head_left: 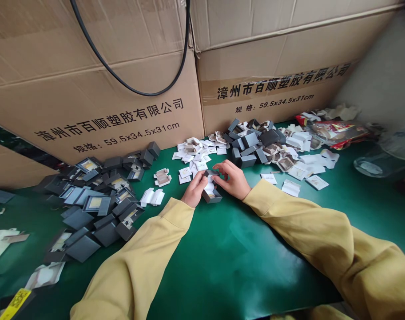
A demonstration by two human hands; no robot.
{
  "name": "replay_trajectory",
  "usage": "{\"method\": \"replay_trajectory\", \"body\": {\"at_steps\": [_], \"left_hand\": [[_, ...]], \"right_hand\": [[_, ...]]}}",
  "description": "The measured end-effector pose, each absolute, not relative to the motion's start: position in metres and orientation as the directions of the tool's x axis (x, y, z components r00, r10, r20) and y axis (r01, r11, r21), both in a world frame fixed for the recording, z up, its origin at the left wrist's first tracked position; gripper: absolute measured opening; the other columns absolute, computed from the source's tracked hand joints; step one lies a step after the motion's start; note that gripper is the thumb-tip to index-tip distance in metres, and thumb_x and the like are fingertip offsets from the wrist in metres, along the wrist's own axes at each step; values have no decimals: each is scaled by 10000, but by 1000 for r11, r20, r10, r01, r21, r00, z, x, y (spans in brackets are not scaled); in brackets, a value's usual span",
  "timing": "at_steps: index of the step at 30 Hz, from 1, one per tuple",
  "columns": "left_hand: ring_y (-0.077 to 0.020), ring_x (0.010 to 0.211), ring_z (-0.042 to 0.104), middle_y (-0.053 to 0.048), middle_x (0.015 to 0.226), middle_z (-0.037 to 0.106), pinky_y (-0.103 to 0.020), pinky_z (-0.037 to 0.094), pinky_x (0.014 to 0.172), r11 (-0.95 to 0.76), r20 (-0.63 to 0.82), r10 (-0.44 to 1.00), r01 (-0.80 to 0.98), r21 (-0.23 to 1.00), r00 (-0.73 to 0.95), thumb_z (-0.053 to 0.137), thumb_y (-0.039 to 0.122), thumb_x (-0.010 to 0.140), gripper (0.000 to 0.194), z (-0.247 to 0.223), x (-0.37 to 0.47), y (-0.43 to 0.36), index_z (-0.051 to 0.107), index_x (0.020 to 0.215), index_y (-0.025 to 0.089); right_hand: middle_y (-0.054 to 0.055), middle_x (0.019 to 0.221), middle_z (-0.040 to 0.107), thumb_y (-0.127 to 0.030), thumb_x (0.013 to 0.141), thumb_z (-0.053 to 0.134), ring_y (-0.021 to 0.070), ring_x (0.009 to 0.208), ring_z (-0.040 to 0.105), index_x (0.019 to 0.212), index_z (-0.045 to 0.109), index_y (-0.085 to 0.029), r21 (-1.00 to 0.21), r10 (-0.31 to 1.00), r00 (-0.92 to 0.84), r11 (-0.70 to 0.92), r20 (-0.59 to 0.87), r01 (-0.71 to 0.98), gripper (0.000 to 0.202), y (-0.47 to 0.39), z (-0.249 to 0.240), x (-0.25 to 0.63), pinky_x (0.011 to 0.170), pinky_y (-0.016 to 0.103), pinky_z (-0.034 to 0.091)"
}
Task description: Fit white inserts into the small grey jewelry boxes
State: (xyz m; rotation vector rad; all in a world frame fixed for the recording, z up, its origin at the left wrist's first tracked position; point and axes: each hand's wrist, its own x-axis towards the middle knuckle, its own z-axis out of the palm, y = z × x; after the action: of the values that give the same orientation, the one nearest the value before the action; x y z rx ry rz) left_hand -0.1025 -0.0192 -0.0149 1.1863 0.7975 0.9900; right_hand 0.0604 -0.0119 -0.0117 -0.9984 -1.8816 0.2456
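A small dark grey box [213, 197] stands open above the green table, with white paper or card inside. My left hand [194, 190] grips its left side, thumb and fingers closed round it. My right hand [233, 179] is at the box's upper right, fingers bent and touching its top part; whether they hold a separate piece is too small to tell. Just beyond my hands lie small white cards [184, 173] and a heap of white folded inserts [196, 151]. Left of my left hand are an opened white insert [152, 197] and a greyish one [162, 177].
Many dark boxes [82, 222] are piled at the left, more [251, 141] at the back right. Cartons [139, 106] line the back, with a black cable [136, 92] hanging before them. A clear plastic container [385, 155] and red packaging [342, 133] are at the far right.
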Motion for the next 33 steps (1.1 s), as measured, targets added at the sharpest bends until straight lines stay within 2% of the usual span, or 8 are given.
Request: {"method": "replay_trajectory", "body": {"at_steps": [4,8,16,20,23,26,33], "left_hand": [[-151,760,550,-20,854,570,-261,420,695,-14,54,917,-105,994,395,567,380,764,333,-10,-104,-22,501,1031,193],[-155,754,562,-15,837,575,-257,423,699,-32,65,920,-89,995,387,627,322,715,286,-6,-103,-23,515,942,189],[-155,744,558,-24,813,595,-254,428,692,-31,61,958,-110,993,279,637,297,701,250,-10,-103,-18,562,901,168],[-168,777,582,-35,865,607,-287,459,714,16,18,986,-203,979,168,652,311,689,305,-16,-103,-14,551,941,172],[-209,770,623,-62,900,632,-368,491,710,152,-93,978,-329,932,187,688,299,651,388,-12,-102,-17,515,973,169],[-248,790,644,-98,935,645,-416,505,706,225,-147,963,-379,897,225,702,285,639,417,-6,-102,-20,497,978,154],[-281,861,642,-123,949,653,-386,525,685,229,-170,971,-444,866,169,678,255,670,445,-5,-104,-18,479,1052,144]], "right_hand": [[10,735,487,-281,787,540,132,660,476,941,534,-207,-541,736,-195,626,648,561,170,-11,-15,61,599,250,422],[-4,678,470,-284,775,550,125,622,462,917,532,-206,-547,746,-195,615,637,568,163,-11,-16,60,577,243,409],[7,741,517,-323,807,521,91,564,461,965,528,-198,-602,735,-276,670,619,434,202,-14,-10,59,540,225,432],[27,802,570,-337,834,484,113,660,529,1015,523,-193,-659,765,-277,642,581,392,234,-14,-10,59,556,224,453],[37,840,597,-304,858,439,128,726,552,998,538,-189,-671,784,-233,615,575,415,206,-10,-12,59,586,234,453],[37,846,613,-271,859,431,129,718,557,903,569,-189,-667,796,-204,593,570,451,166,-4,-16,60,579,234,435],[23,772,602,-241,832,445,129,665,528,814,582,-194,-618,783,-151,578,603,533,146,34,-25,48,585,243,410]]}}
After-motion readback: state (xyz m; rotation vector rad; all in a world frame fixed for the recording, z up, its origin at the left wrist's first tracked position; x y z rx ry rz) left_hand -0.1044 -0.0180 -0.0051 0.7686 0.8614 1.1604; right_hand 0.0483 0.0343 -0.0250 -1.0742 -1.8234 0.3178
